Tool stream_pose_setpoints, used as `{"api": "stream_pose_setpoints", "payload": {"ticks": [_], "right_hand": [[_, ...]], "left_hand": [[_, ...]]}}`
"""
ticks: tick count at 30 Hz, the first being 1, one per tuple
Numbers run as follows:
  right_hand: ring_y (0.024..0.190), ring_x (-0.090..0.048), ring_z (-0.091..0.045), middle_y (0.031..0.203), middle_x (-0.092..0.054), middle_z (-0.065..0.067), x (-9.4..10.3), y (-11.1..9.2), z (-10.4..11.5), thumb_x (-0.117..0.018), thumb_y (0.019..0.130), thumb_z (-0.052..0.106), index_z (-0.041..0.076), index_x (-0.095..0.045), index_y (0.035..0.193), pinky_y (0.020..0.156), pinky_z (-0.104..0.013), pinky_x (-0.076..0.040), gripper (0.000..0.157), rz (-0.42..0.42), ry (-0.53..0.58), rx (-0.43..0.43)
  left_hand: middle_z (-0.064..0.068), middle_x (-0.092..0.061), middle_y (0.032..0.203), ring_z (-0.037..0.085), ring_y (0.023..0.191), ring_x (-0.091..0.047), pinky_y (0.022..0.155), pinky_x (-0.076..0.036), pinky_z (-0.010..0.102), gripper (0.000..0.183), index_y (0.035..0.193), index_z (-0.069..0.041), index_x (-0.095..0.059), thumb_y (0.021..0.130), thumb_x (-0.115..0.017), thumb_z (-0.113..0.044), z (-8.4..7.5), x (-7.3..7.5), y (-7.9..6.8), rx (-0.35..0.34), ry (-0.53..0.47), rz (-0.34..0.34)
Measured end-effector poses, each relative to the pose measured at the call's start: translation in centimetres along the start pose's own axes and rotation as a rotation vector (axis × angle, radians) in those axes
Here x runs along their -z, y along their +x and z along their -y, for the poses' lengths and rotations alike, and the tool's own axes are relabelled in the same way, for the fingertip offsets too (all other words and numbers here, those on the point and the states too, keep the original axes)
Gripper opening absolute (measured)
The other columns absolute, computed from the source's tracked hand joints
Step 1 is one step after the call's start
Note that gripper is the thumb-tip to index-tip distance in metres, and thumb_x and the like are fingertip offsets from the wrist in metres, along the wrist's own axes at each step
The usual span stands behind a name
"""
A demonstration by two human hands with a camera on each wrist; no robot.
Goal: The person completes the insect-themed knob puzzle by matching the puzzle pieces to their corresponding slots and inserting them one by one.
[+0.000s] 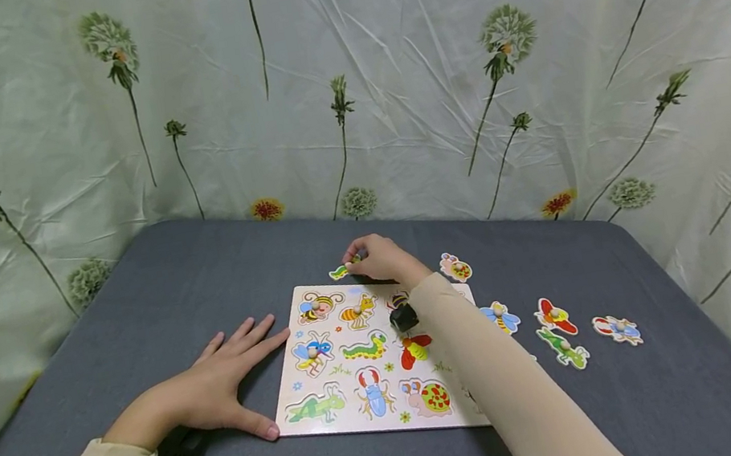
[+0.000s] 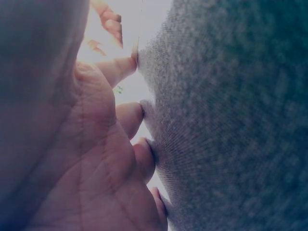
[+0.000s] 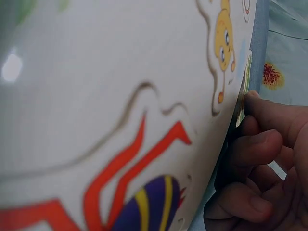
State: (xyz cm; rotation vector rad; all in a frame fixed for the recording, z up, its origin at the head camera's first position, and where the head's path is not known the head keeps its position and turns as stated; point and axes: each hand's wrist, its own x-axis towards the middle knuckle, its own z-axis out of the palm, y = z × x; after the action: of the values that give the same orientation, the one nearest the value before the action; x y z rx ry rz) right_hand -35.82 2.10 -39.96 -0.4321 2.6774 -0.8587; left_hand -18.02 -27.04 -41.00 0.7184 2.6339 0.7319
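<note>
A wooden insect puzzle board (image 1: pixel 392 370) lies on the grey cloth, printed with several insects in cut-out shapes. My left hand (image 1: pixel 227 383) rests on the cloth with fingers spread, thumb tip and little finger at the board's left edge. Beyond the board's far edge, my right hand (image 1: pixel 382 259) pinches a green caterpillar piece (image 1: pixel 338 273) between thumb and fingers; the fingers hide part of it. In the right wrist view the piece's thin edge shows at the fingertips. A bee piece (image 1: pixel 317 307) and a mosquito piece (image 1: pixel 314 353) sit in the board's left column.
Loose pieces lie right of the board: a snail (image 1: pixel 456 267), a blue-winged insect (image 1: pixel 501 317), a red-winged insect (image 1: pixel 555 317), a green grasshopper (image 1: pixel 564 348) and a blue beetle (image 1: pixel 618 330). My right forearm covers the board's right side. A flowered curtain (image 1: pixel 386 94) hangs behind the table.
</note>
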Motion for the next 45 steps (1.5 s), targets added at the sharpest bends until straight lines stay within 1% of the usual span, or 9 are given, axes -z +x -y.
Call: {"api": "stream_pose_setpoints", "payload": {"ticks": [3, 8, 11, 17, 24, 27, 31, 37, 45], "right_hand": [[0.081, -0.052, -0.018, 0.102, -0.066, -0.005, 0.0, 0.1, -0.3, -0.067, 0.108, 0.028, 0.017, -0.075, 0.117, 0.076, -0.032, -0.043, 0.016, -0.003, -0.002, -0.005], [0.079, -0.052, -0.017, 0.104, -0.068, -0.005, 0.0, 0.1, -0.4, -0.068, 0.108, 0.030, 0.019, -0.076, 0.116, 0.075, -0.032, -0.043, 0.015, -0.014, -0.043, -0.003], [0.077, -0.052, -0.017, 0.099, -0.068, -0.003, 0.0, 0.0, -0.3, -0.068, 0.108, 0.030, 0.020, -0.076, 0.115, 0.074, -0.032, -0.043, 0.015, -0.015, -0.057, 0.000], [0.070, -0.048, -0.016, 0.084, -0.061, 0.000, 0.0, -0.3, -0.1, -0.068, 0.108, 0.028, 0.019, -0.076, 0.115, 0.071, -0.032, -0.041, 0.014, -0.027, -0.044, -0.002], [0.069, -0.047, -0.017, 0.079, -0.059, 0.001, -0.2, -0.4, 0.0, -0.069, 0.107, 0.029, 0.020, -0.076, 0.114, 0.072, -0.034, -0.041, 0.014, -0.045, -0.076, 0.012], [0.069, -0.047, -0.017, 0.078, -0.059, 0.001, -0.3, -0.3, 0.0, -0.069, 0.107, 0.029, 0.020, -0.076, 0.113, 0.072, -0.033, -0.041, 0.013, -0.049, -0.066, 0.001], [0.071, -0.049, -0.017, 0.083, -0.061, 0.000, -0.2, -0.4, 0.0, -0.069, 0.107, 0.029, 0.019, -0.076, 0.112, 0.071, -0.032, -0.042, 0.013, -0.049, -0.060, -0.006], [0.075, -0.051, -0.016, 0.092, -0.065, -0.003, 0.1, -0.8, 0.0, -0.069, 0.107, 0.026, 0.015, -0.077, 0.112, 0.071, -0.030, -0.043, 0.014, -0.047, -0.058, 0.015], [0.072, -0.047, -0.016, 0.085, -0.058, 0.000, 0.6, -1.4, -0.2, -0.069, 0.107, 0.024, 0.013, -0.078, 0.114, 0.068, -0.029, -0.040, 0.016, -0.062, -0.063, 0.027]], "left_hand": [[0.018, -0.010, 0.182, 0.054, 0.166, -0.003, 0.122, -0.002, 0.083, 0.131, 0.173, -0.024, -0.028, 0.069, -0.090, -0.074, 0.0, 0.0, 0.0, -0.001, 0.003, -0.002], [0.018, -0.010, 0.182, 0.054, 0.166, -0.003, 0.122, -0.001, 0.083, 0.131, 0.173, -0.024, -0.028, 0.069, -0.091, -0.073, 0.0, 0.0, 0.0, -0.001, 0.002, -0.004], [0.017, -0.010, 0.182, 0.054, 0.166, -0.003, 0.122, -0.001, 0.083, 0.131, 0.173, -0.024, -0.028, 0.068, -0.091, -0.073, -0.1, 0.0, -0.1, 0.000, -0.001, -0.004], [0.019, -0.013, 0.181, 0.054, 0.165, -0.004, 0.121, -0.001, 0.084, 0.131, 0.171, -0.021, -0.032, 0.067, -0.093, -0.070, -0.2, 0.1, 0.1, 0.002, -0.022, -0.015], [0.019, -0.016, 0.181, 0.055, 0.165, -0.007, 0.121, -0.003, 0.085, 0.130, 0.170, -0.020, -0.035, 0.066, -0.095, -0.070, -0.2, 0.2, 0.1, 0.003, -0.015, -0.024], [0.019, -0.015, 0.181, 0.055, 0.165, -0.007, 0.121, -0.002, 0.085, 0.130, 0.170, -0.021, -0.035, 0.066, -0.094, -0.070, -0.1, 0.1, 0.1, -0.004, -0.020, -0.026], [0.019, -0.015, 0.181, 0.055, 0.165, -0.006, 0.120, -0.002, 0.085, 0.130, 0.170, -0.022, -0.034, 0.066, -0.094, -0.070, -0.1, 0.0, 0.1, -0.009, -0.024, -0.028], [0.019, -0.015, 0.181, 0.055, 0.165, -0.006, 0.121, -0.002, 0.085, 0.130, 0.171, -0.021, -0.034, 0.066, -0.094, -0.070, -0.1, 0.0, 0.2, -0.008, -0.014, -0.029], [0.019, -0.013, 0.181, 0.054, 0.165, -0.005, 0.121, -0.001, 0.084, 0.130, 0.171, -0.022, -0.032, 0.067, -0.094, -0.070, 0.0, -0.1, 0.0, -0.002, -0.019, -0.022]]}}
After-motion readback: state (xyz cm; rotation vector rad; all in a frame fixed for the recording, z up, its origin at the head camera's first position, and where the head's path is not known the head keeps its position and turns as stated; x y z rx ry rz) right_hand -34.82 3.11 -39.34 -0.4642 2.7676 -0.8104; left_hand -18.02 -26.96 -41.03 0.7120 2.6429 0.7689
